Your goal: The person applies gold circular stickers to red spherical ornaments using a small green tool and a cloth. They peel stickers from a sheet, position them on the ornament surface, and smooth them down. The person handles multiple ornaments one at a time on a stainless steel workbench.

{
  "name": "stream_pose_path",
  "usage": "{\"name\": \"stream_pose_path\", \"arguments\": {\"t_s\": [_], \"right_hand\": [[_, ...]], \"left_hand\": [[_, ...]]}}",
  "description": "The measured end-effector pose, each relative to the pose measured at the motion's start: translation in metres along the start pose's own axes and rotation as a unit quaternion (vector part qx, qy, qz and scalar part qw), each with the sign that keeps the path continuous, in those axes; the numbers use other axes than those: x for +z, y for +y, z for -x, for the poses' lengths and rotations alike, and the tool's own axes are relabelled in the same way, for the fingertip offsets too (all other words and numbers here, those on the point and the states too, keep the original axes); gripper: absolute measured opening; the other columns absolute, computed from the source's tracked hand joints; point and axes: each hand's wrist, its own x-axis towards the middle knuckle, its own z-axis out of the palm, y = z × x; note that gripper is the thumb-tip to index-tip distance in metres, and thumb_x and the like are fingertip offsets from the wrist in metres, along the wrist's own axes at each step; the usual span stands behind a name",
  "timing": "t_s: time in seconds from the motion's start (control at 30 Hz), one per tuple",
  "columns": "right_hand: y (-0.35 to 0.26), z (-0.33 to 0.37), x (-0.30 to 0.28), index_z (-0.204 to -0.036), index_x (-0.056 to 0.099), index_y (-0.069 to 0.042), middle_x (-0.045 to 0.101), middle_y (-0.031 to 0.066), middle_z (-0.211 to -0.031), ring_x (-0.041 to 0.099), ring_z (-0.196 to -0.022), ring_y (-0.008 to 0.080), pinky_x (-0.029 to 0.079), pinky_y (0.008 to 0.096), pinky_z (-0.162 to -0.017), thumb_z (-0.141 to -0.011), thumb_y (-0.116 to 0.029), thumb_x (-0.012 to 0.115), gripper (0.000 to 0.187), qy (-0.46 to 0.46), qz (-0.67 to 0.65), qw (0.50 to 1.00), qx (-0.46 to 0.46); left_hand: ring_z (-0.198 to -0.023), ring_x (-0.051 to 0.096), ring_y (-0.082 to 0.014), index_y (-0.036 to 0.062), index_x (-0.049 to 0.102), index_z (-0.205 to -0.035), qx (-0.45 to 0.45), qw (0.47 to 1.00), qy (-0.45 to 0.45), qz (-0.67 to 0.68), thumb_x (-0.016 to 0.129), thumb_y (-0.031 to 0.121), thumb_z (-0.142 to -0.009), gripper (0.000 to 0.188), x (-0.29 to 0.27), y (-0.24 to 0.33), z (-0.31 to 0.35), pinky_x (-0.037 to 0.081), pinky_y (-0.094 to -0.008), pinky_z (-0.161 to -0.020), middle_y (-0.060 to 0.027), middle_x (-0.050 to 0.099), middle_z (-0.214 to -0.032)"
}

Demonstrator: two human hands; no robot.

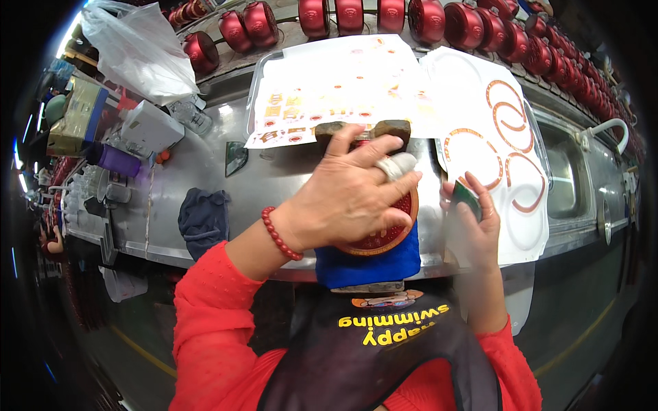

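My left hand [339,195] lies across a red round bottle [384,241] with a gold-coloured rim band, its fingers spread apart. A whitish cover [397,166] sits on one of its fingers. The hand hides much of the bottle, which rests on a blue cloth [370,268] at the counter's near edge. Two dark worn blocks [393,128] stand just beyond the bottle. Between the thumb and fingers of my right hand [485,229] is a small flat green scraper [467,197], held to the right of the bottle, apart from it.
Behind the blocks lies a tray with a decal sheet [343,68]. White sheets with red ring-shaped decals [510,118] lie right, before a sink [565,185]. A dark cloth [204,222] and green triangular piece [236,157] sit left. Red bottles [349,17] line the back.
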Motion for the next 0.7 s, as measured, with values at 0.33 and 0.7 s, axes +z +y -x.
{"name": "stream_pose_path", "arguments": {"t_s": [0.33, 0.7], "right_hand": [[-0.012, 0.004, 0.01, -0.107, 0.061, 0.0, 0.066, 0.0054, -0.088, 0.061, -0.077, 0.0112, 0.05, 0.0257, -0.068, -0.094, -0.005, 0.072, 0.017, 0.03, 0.262, 0.934, -0.241], [0.003, 0.012, 0.037, -0.114, 0.06, 0.001, 0.067, 0.0087, -0.093, 0.063, -0.079, 0.0153, 0.052, 0.0277, -0.074, -0.09, -0.008, 0.07, 0.027, -0.007, 0.193, 0.965, -0.178]], "left_hand": [[-0.141, 0.047, -0.029, 0.0103, 0.065, -0.135, -0.1, 0.983, 0.153, -0.005, 0.066, 0.046, -0.096, 0.053, 0.008, 0.093, 0.072, 0.021, -0.0562, -0.12, -0.0165, 0.068, -0.125], [-0.146, 0.031, -0.0426, -0.0076, 0.008, -0.16, -0.386, 0.888, 0.207, 0.138, 0.074, 0.054, -0.09, 0.115, 0.058, 0.1, 0.088, 0.019, -0.052, -0.119, -0.0306, 0.031, -0.157]]}}
